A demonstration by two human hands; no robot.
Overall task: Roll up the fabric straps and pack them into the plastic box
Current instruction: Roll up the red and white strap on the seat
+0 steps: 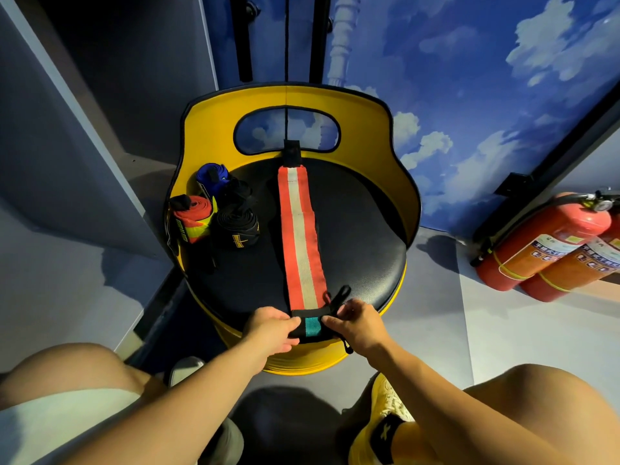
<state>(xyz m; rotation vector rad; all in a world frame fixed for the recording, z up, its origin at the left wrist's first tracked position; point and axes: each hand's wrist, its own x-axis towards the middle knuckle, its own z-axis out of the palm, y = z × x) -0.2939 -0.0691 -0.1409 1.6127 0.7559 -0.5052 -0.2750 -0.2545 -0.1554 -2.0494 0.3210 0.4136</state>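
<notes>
A long red strap with a white middle stripe (302,236) lies flat along the black seat (362,236) of a yellow chair, its black tab at the far end. My left hand (273,328) and my right hand (355,325) pinch the strap's near end, a black piece with a teal patch (311,325), at the seat's front edge. A thin black loop (340,295) sticks out beside my right hand. Several rolled straps sit at the seat's left: a red and yellow one (193,218), a blue one (213,177), a black one (236,226). No plastic box is in view.
The chair's yellow backrest (369,129) curves round the seat's far side and both flanks. Two red fire extinguishers (550,243) lie on the grey floor at the right. A grey wall panel stands at the left. My knees and a yellow shoe (385,417) fill the bottom.
</notes>
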